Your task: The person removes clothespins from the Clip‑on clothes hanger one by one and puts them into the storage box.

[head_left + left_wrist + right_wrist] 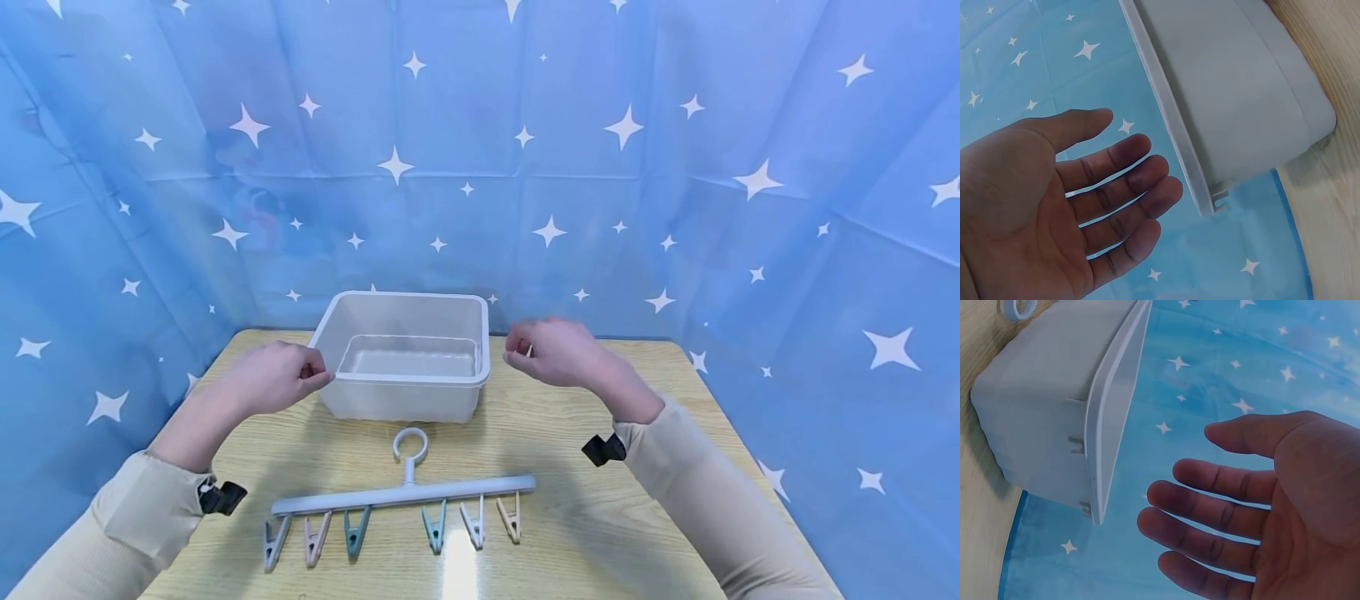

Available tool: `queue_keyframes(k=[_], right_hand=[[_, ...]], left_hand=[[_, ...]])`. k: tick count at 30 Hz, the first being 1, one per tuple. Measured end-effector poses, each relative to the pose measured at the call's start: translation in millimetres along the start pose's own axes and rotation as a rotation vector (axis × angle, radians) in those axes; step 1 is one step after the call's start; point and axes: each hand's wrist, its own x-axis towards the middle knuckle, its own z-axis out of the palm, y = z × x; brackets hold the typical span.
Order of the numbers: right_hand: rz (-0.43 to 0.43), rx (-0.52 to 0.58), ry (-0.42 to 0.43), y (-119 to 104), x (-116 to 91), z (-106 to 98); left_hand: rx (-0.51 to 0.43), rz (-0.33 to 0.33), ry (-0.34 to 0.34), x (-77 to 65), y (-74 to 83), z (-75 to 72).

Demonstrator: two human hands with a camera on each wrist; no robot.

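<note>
A whitish plastic bin (405,402) stands upright at the back of the table. My left hand (279,377) hovers by the bin's left side; the left wrist view shows its fingers (1138,178) spread, loosely bent and just short of the rim. On the other side, my right hand (561,354) is held in the air to the right of the bin, apart from it. Its palm is bare in the right wrist view, with relaxed fingers (1204,519). In front of the bin lies a pale blue clip hanger (405,496), its hook towards the bin.
Several clothes clips hang along the hanger's near side, among them a grey clip (275,547), a pink clip (316,542) and a beige clip (511,518). A blue curtain (480,108) with white stars surrounds the wooden table (600,517) at the back and sides.
</note>
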Motion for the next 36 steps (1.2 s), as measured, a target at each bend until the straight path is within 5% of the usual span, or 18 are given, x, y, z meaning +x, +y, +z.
queue_keyframes(k=[36], right_hand=[[-0.06, 0.022, -0.035, -3, 1, 31]], left_hand=[[-0.026, -0.013, -0.013, -10.4, 11.8, 28.6]])
